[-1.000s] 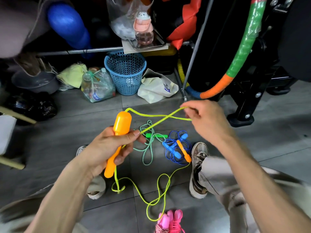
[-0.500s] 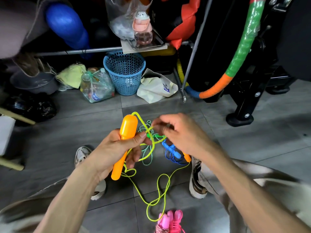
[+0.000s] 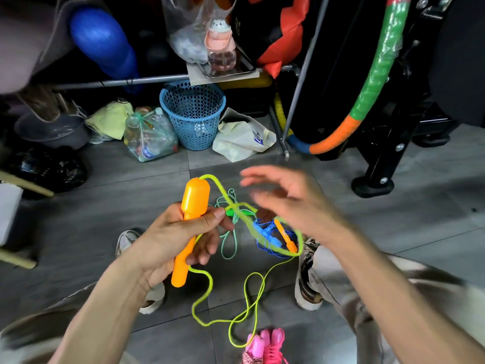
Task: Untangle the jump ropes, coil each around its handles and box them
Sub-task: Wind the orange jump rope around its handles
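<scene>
Two hands in my head view. Left hand (image 3: 181, 232) is clamped around the orange handle (image 3: 193, 224), handle near upright, fat end up, thumb across the neck. Yellow rope (image 3: 252, 292) exits the top of the handle, loops over toward the right hand, sweeps down past the blue bundle, then trails in loose curves across the floor (image 3: 393, 224) between my shoes to the pink handles (image 3: 267, 342) at the bottom edge. Right hand (image 3: 294, 203) is motion-blurred, fingers spread and straight, gripping nothing that I can see; whether the rope loop touches its underside I cannot tell. Second orange handle (image 3: 286, 239) lies on the floor over the blue rope (image 3: 270, 239), which is bunched with its blue handles just beside my right shoe (image 3: 305, 282). Green rope (image 3: 231, 232), twisted green-white, sits on the floor behind the left thumb, a green handle (image 3: 237, 212) showing just past the thumb tip. Left shoe (image 3: 127, 240) partly hidden by the left wrist. Background: blue basket (image 3: 193, 116), bag of bottles (image 3: 149, 137), cream bag (image 3: 241, 137), striped hoop (image 3: 378, 74) leaning against a black frame.
</scene>
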A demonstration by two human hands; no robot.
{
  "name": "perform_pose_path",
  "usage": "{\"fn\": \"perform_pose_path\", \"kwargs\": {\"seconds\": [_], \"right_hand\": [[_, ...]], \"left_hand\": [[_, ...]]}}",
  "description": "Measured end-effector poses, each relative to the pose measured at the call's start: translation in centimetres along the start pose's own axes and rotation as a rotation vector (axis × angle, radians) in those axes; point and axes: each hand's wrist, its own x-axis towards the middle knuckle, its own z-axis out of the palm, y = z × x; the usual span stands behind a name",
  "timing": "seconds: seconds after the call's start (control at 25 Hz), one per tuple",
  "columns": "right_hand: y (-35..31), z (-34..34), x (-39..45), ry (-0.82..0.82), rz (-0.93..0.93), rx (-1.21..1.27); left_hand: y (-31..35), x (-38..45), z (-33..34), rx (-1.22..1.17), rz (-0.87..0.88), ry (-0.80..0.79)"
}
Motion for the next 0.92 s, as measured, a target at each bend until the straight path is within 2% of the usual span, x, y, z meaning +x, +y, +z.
{"fn": "perform_pose_path", "kwargs": {"seconds": [0.04, 0.12, 0.2, 0.28, 0.36, 0.44, 0.48, 0.52, 0.6, 0.64, 0.72, 0.8, 0.84, 0.92], "right_hand": [[-0.2, 1.3, -0.1, -0.15, 0.025, 0.115], [-0.4, 2.4, -0.2, -0.343, 0.066, 0.11], [-0.4, 1.9, 0.0, -0.321, 0.08, 0.02], [-0.4, 0.1, 0.2, -0.116, 0.03, -0.097], [0.1, -2.7, 0.1, 0.21, -0.024, -0.235], [0.7, -5.4, -0.1, 0.498, 0.013, -0.379], [0.8, -6.2, -0.4, 0.548, 0.066, -0.48], [0.7, -6.3, -0.6, 0.53, 0.109, -0.595], [0.6, -4.8, -0.6, 0.346, 0.113, -0.69], [0.4, -3.5, -0.7, 0.208, 0.088, -0.598], [0.0, -0.8, -1.0, -0.121, 0.054, -0.241], [-0.1, 0.8, -1.0, -0.355, 0.065, -0.056], [-0.2, 1.0, -1.1, -0.411, 0.074, -0.03], [-0.1, 0.5, -0.8, -0.349, 0.077, -0.018]], "left_hand": [[0.0, 0.0, 0.2, -0.021, -0.001, -0.004], [-0.1, 0.0, 0.4, -0.026, -0.018, -0.005], [-0.2, 0.0, 0.5, -0.011, -0.045, -0.013], [-0.2, 0.0, 0.3, 0.025, -0.065, -0.033], [0.0, -0.2, 0.0, 0.087, -0.092, -0.068], [0.1, -0.3, -0.4, 0.128, -0.107, -0.083], [0.1, -0.4, -0.5, 0.127, -0.103, -0.08], [0.1, -0.5, -0.5, 0.115, -0.091, -0.079], [0.1, -0.4, -0.5, 0.081, -0.064, -0.078], [0.1, -0.3, -0.3, 0.069, -0.056, -0.077], [0.0, -0.1, 0.1, 0.038, -0.045, -0.082], [0.0, 0.1, 0.4, -0.011, -0.03, -0.109], [0.0, 0.1, 0.4, -0.018, -0.03, -0.122], [0.1, 0.1, 0.5, 0.0, -0.053, -0.134]]}}
